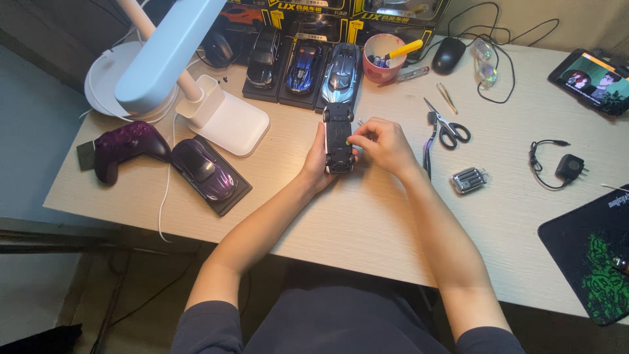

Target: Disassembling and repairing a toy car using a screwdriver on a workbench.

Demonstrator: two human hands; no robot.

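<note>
**Two hands on an upturned toy car**

The left hand (316, 164) cups the left side of a black toy car (339, 137), fingers curled behind it and closed on its body. The car is held belly-up (its dark underside faces the camera), just above the pale wooden desk (367, 216), near the middle of the desk. The right hand (386, 145) comes in from the right with its fingers bunched and the fingertips (355, 139) pinched against the car's underside; whether they hold a small tool cannot be told.

Just beyond the car, at the far edge, three model cars stand side by side on dark bases: a black one (263, 56), a blue one (303, 67) and a silver-blue one (341, 71). To the right of them is a pink cup (383, 58) with a yellow-handled tool in it, then a black mouse (449, 54).

Right of the hands lie scissors (445, 126) and, nearer, a small silver case (469, 179). Farther right are a black charger (569, 166) with its cord, a phone (593, 80) showing a picture, and a black-and-green mouse pad (593, 252) at the near right corner.

To the left, a white desk lamp (196, 85) shines on the desk. Near it sit a purple model car (204, 169) on a dark base and a purple game controller (124, 147).
</note>
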